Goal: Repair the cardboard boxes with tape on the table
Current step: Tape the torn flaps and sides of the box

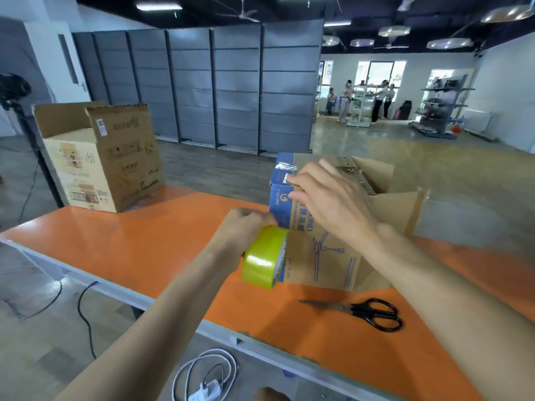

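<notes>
- Head view: the left hand (pixel 243 224) is curled around the top of a yellow tape roll (pixel 265 257), fingers closed on it; the roll stands on edge against the left corner of the near cardboard box (pixel 321 256), just above the orange table (pixel 144 241).
- Head view: the right hand (pixel 327 201) lies flat against the box's upper left corner, fingers stretched toward the blue band, pressing rather than gripping; whether a tape end sits under them cannot be told.
- Head view: the box stands upright with its top flaps open, the corner edge running vertically between the two hands. The roll is directly below the right hand's fingers on that same edge, so any further pull of tape would probably run down along the corner.
- Head view: black scissors (pixel 367 312) lie on the table in front of the box, nearer the right hand, likely needed for the cut.
- Head view: a second box (pixel 101 157), open-topped, stands at the table's far left corner, well apart.
</notes>
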